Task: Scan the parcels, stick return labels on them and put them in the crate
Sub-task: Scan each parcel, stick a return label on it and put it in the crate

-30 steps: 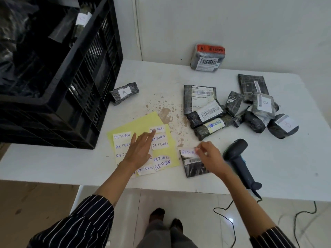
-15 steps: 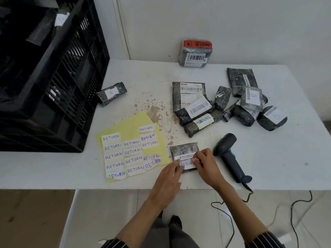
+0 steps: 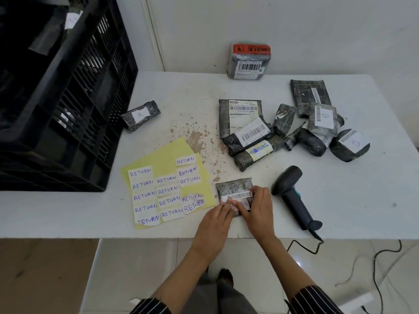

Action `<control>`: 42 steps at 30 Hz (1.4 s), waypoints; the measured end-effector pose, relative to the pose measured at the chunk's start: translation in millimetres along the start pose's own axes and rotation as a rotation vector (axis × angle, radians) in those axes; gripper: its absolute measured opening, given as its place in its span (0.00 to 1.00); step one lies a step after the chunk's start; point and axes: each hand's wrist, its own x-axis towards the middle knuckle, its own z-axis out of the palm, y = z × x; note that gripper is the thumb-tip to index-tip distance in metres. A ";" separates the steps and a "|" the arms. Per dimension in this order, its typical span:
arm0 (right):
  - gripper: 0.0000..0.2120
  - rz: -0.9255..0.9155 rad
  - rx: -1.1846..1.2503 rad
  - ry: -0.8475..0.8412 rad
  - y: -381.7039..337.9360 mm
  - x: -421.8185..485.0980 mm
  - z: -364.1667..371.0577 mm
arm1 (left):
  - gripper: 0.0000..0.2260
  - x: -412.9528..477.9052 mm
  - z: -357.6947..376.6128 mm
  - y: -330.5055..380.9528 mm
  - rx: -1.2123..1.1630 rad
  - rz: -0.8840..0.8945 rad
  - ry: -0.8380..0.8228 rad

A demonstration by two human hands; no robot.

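Note:
A small black parcel [image 3: 233, 188] with a barcode strip lies near the table's front edge. Both hands rest on its near half: my left hand [image 3: 215, 225] presses with its fingertips on a white RETURN label [image 3: 243, 203] stuck below the barcode, and my right hand [image 3: 258, 209] holds the parcel and label from the right. A yellow sheet [image 3: 163, 159] with several handwritten RETURN labels lies to the left. The black handheld scanner [image 3: 292, 193] lies on the table just right of my hands. The black plastic crate [image 3: 68, 98] stands at the left.
A heap of several black wrapped parcels [image 3: 281, 130] lies at the table's middle right. One parcel marked A [image 3: 140, 115] sits beside the crate. A parcel with an orange tag [image 3: 249, 62] leans against the wall. The scanner cable [image 3: 317, 243] hangs over the front edge.
My left hand left the yellow label sheet and came to the parcel. The RETURN label, earlier at the parcel's far end, now sits on its near half below the barcode.

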 end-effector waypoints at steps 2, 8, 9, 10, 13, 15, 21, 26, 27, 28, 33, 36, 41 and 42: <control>0.17 0.058 0.047 0.005 -1.7 2.7 1.2 | 0.20 -0.9 -1.4 -1.6 0.016 -0.013 -0.040; 0.07 0.126 0.214 -0.025 3.0 3.1 -2.0 | 0.21 -4.4 -12.7 -2.7 -0.012 -0.057 -0.105; 0.08 0.116 0.233 -0.050 4.4 1.8 -6.2 | 0.21 -4.4 -16.9 -1.6 -0.024 -0.063 -0.115; 0.10 0.096 0.252 -0.081 6.4 0.6 -11.2 | 0.21 -4.6 -19.5 -0.5 -0.026 -0.072 -0.103; 0.16 0.033 0.277 -0.180 13.4 -0.9 -24.2 | 0.20 -4.7 -24.8 2.8 -0.067 -0.094 -0.095; 0.17 0.029 0.258 -0.203 15.7 -1.3 -25.8 | 0.17 -7.3 -23.5 3.2 -0.116 -0.059 -0.065; 0.14 0.081 0.159 -0.122 6.8 -3.7 -15.3 | 0.29 -11.6 -14.3 2.4 -0.204 -0.158 -0.043; 0.16 0.234 0.092 -0.098 -3.5 -3.7 -11.0 | 0.23 -9.6 -16.6 10.5 -0.323 -0.158 -0.037; 0.16 0.284 0.120 -0.113 -5.7 -1.7 -12.1 | 0.24 -9.5 -16.9 10.6 -0.360 -0.182 -0.029; 0.15 0.327 0.168 -0.124 -7.3 0.4 -13.3 | 0.24 -8.1 -18.3 9.4 -0.408 -0.232 -0.038; 0.04 0.477 0.550 -0.156 -24.0 4.4 -30.0 | 0.20 -4.4 -42.8 8.3 -0.495 -0.301 0.013; 0.03 0.477 0.760 -0.152 -44.8 3.9 -47.9 | 0.16 -5.0 -68.2 7.5 -0.498 -0.290 0.128; 0.02 0.415 0.975 -0.137 -85.0 17.2 -75.1 | 0.11 -7.0 -123.0 -10.0 -0.450 -0.271 0.409; 0.02 0.392 1.008 -0.153 -95.8 21.7 -79.4 | 0.10 -8.1 -135.5 -16.6 -0.435 -0.273 0.464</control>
